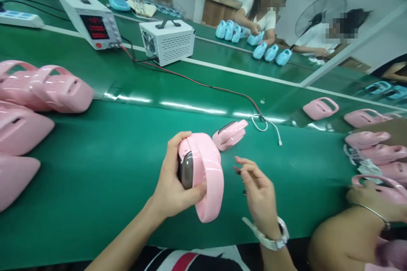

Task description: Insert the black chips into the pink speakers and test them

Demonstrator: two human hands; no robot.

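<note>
My left hand [176,186] is wrapped round a glossy pink plastic device [213,178] with a broad loop handle and a dark oval window; the thumb presses on the handle. To the right of it, just above the table, my right hand [259,190] has its fingers bent together. A small dark piece [237,171] shows at its fingertips, too small to name, and another dark bit shows lower by the fingers. A second pink device [230,134] lies on the green mat just beyond the held one. A white cable [267,123] with a plug end lies farther right.
More pink devices [63,89] stand at the left. A power supply [92,21] with red digits and a grey vented box [168,42] sit behind. At right, a co-worker's hand [369,201] grips another pink device. Two people sit across, near blue devices [271,53].
</note>
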